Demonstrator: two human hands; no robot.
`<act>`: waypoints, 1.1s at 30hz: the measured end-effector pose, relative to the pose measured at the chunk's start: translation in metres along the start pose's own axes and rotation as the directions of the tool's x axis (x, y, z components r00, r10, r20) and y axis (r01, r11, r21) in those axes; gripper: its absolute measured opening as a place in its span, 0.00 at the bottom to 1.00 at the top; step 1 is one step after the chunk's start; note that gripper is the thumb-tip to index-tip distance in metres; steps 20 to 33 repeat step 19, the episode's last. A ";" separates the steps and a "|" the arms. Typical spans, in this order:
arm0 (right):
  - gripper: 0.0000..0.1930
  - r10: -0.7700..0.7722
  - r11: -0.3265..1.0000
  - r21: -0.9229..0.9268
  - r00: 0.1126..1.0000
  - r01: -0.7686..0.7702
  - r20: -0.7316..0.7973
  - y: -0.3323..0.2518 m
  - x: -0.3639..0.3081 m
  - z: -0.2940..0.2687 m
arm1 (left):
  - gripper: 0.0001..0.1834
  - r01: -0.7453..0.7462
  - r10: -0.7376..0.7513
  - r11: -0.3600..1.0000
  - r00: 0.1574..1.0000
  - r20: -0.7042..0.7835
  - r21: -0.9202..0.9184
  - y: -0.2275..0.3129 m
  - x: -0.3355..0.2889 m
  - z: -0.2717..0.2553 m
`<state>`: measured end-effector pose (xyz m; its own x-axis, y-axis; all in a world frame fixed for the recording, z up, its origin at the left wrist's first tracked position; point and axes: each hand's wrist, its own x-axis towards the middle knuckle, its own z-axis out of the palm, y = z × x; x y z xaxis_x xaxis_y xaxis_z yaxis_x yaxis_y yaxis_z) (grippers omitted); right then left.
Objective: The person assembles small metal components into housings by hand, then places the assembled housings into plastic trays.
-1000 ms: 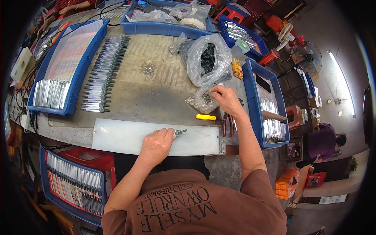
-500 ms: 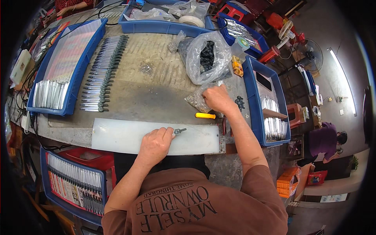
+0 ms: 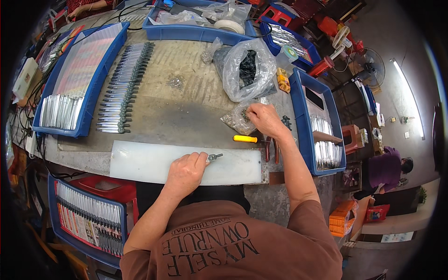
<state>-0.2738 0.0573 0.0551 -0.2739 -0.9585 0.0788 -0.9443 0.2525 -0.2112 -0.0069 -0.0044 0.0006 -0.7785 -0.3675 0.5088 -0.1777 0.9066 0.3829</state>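
Note:
My left hand [image 3: 185,171] is closed around a pen-like piece, its dark grey tip [image 3: 214,157] sticking out past the thumb and finger. That hand rests over a long whitish board [image 3: 140,161] at the table's near edge. Farther right, my right hand [image 3: 266,120] has its fingertips pinched together at the mouth of a clear plastic bag [image 3: 235,120] of tiny metal parts. What the fingertips hold, if anything, is hidden. Just below the bag lies a yellow handle [image 3: 245,138], and beside my right forearm are red-handled pliers [image 3: 268,151].
A row of finished-looking pens [image 3: 122,88] lies on the left beside a blue tray [image 3: 86,107] of silvery pieces. Beyond the small bag stands a larger bag [image 3: 229,77] of dark parts. Another blue tray [image 3: 303,130] is at right, with small dark pieces [image 3: 286,122] near it.
My right hand has shifted slightly right over the small bag, its fingers now pointing into the mouth. More of the pliers shows. My left hand stays where it was.

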 end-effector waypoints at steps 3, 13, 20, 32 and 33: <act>0.10 0.045 0.988 0.149 0.999 -0.048 0.027 -0.003 -0.004 -0.007 | 0.09 0.000 0.000 1.000 1.000 -0.001 0.001 0.000 -0.001 0.000; 0.08 -0.100 0.958 0.279 0.986 0.060 0.131 -0.045 -0.031 -0.033 | 0.08 0.005 -0.005 1.000 1.000 -0.003 -0.011 0.001 -0.002 -0.001; 0.08 -0.211 0.977 0.081 0.854 0.196 0.475 -0.058 -0.057 0.011 | 0.08 -0.003 0.003 1.000 1.000 -0.007 -0.001 0.001 -0.002 0.000; 0.08 -0.211 0.977 0.081 0.854 0.196 0.475 -0.058 -0.057 0.011 | 0.08 -0.003 0.003 1.000 1.000 -0.007 -0.001 0.001 -0.002 0.000; 0.08 -0.211 0.977 0.081 0.854 0.196 0.475 -0.058 -0.057 0.011 | 0.08 -0.003 0.003 1.000 1.000 -0.007 -0.001 0.001 -0.002 0.000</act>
